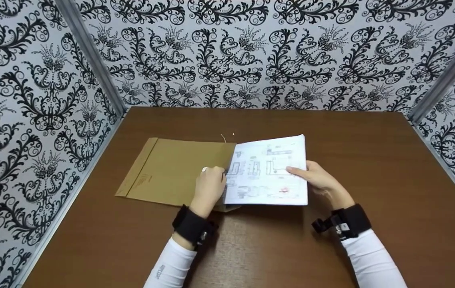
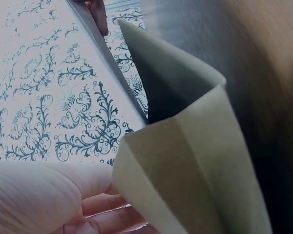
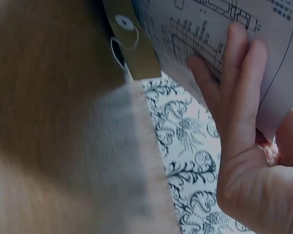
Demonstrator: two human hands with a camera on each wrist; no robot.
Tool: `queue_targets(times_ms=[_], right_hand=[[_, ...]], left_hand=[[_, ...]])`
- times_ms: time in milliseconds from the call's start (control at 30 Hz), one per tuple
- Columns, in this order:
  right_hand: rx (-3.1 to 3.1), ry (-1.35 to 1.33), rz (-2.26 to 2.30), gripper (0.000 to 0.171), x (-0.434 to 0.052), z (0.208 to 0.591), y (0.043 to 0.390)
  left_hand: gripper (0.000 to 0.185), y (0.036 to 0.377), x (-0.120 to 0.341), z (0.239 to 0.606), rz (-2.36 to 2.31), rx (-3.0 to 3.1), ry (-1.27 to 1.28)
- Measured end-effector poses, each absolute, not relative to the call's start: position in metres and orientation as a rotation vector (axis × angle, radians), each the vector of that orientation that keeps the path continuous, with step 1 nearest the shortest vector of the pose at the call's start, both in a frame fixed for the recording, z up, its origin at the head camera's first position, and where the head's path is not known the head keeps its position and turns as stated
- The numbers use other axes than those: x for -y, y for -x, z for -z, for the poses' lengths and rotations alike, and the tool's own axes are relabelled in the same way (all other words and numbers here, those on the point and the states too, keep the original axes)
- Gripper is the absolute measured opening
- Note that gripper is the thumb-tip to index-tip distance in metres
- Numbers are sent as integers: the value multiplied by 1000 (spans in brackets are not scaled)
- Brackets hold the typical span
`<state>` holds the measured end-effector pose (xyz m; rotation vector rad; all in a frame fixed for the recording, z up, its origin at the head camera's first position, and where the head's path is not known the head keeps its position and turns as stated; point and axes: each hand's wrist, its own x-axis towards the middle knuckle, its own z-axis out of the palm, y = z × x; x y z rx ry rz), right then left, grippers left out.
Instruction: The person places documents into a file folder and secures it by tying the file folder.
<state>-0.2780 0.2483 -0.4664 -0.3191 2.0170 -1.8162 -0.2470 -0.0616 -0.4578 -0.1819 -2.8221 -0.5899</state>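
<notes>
Right grip (image 3: 244, 141) under papers (image 3: 224, 29), string-tie envelope (image 3: 132, 44).

Left edge of the white printed paper stack (image 1: 269, 172): hidden inside the mouth of the flat brown paper envelope (image 1: 175, 170).
Print on the sheets: too small to read from the head view.
Left hand (image 1: 208, 188): fingertips hidden under the envelope's edge.
Brown wooden table (image 3: 44, 97): blurred in both wrist views.
</notes>
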Motion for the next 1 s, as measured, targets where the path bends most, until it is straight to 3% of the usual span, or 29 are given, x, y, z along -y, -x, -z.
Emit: queue_targets(times_ms=[500,1000], right_hand=[[-2008,253,1910,41,-216,475,278],[-2016,309,1916,45,-182,477,290]], left_hand=[[17,246,62,456,611,2827,191],[15,248,63,458,571,2778,224]])
